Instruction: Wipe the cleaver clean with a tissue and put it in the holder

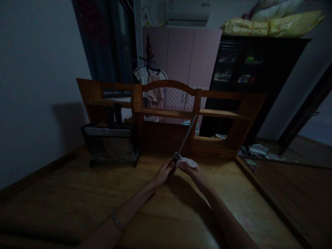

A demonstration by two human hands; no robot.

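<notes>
My left hand (166,170) is closed around the dark handle of a long, narrow-bladed knife (187,135), which points up and away over the wooden surface (160,204). In my right hand (194,173) is a white cloth (188,162), pinched near the base of the blade; whether it is fabric or tissue cannot be made out. The cloth covers part of the right fingers. To the left stands a dark knife holder (111,147) with a pale top band, clear plastic around its lower part and black handles (114,116) sticking up from it.
A wooden shelf unit (168,113) with open compartments runs along the far edge of the surface. Behind it are hanging clothes (153,81), a pink wardrobe (180,58) and a black cabinet (255,69). A raised wooden edge (267,193) borders the right side. The room is dim.
</notes>
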